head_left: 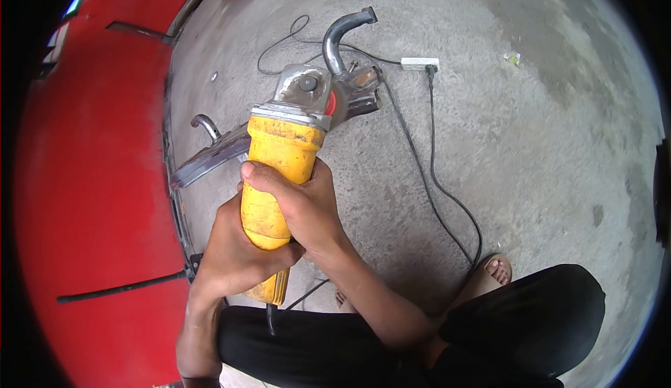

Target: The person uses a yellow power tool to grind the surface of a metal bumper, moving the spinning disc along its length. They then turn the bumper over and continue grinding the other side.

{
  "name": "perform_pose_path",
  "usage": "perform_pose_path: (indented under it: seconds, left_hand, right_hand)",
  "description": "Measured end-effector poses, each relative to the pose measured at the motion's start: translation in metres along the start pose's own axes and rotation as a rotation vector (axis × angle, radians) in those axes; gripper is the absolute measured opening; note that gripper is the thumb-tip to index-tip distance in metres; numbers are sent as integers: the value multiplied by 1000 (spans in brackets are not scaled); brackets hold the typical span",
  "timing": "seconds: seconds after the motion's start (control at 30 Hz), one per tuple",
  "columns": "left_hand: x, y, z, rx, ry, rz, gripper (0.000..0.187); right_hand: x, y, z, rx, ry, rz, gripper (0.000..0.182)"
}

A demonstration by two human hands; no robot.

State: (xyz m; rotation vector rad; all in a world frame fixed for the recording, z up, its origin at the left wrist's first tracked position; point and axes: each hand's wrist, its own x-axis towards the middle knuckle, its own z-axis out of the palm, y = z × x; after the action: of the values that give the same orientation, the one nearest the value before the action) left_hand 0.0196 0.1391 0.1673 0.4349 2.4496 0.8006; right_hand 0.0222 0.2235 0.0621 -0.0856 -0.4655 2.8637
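Note:
A yellow angle grinder (pixel 279 143) with a worn grey metal head points away from me, its disc largely hidden behind the head with a bit of red showing. My right hand (pixel 302 203) wraps round the middle of its body, thumb laid across the top. Lower down, my left hand (pixel 241 248) is closed round the rear of the body. Beyond the grinder head lies a welded metal frame (pixel 213 159) of square tube, with a curved round pipe (pixel 334 42) rising from its far end. The head overlaps the frame in this view.
A white power strip (pixel 420 62) lies on the concrete floor (pixel 531 157), with a black plug and cable (pixel 435 157) looping back toward my sandalled foot (pixel 498 269). A red metal panel (pixel 105 178) with a black rod stands along the left. Another cable curls behind the pipe.

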Motion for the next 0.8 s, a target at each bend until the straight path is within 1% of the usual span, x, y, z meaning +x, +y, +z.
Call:
perform_pose_path:
  seconds: [0.1,0.17,0.27,0.3,0.37,0.47,0.57,0.7,0.77,0.8]
  left_hand:
    - [-2,5,2,-2,-15,-19,59]
    - [0,4,3,23,-33,55,58]
    - [-1,1,2,30,-10,42,58]
    - [-1,1,2,32,-11,42,58]
    - [-3,0,1,-37,9,-29,57]
    - [-4,3,3,43,-12,16,57]
    - [-2,7,4,43,-29,52,57]
    - [-3,5,5,41,0,22,57]
    - [-5,2,6,-48,53,12,47]
    - [-5,4,6,-45,53,12,47]
  right_hand:
    - [-5,-6,2,7,3,-20,32]
    - [-7,-11,-1,4,8,-33,35]
    - [-4,-6,2,34,6,-21,36]
    - [-2,-4,0,36,7,-21,36]
    - [0,-1,0,1,-31,41,36]
    - [-8,-7,2,17,26,-1,33]
    - [-8,-13,-1,15,10,-47,32]
    - [-5,-10,1,39,8,11,31]
    - [-3,-4,1,7,-13,22,30]
    - [-4,-4,1,10,-13,20,30]
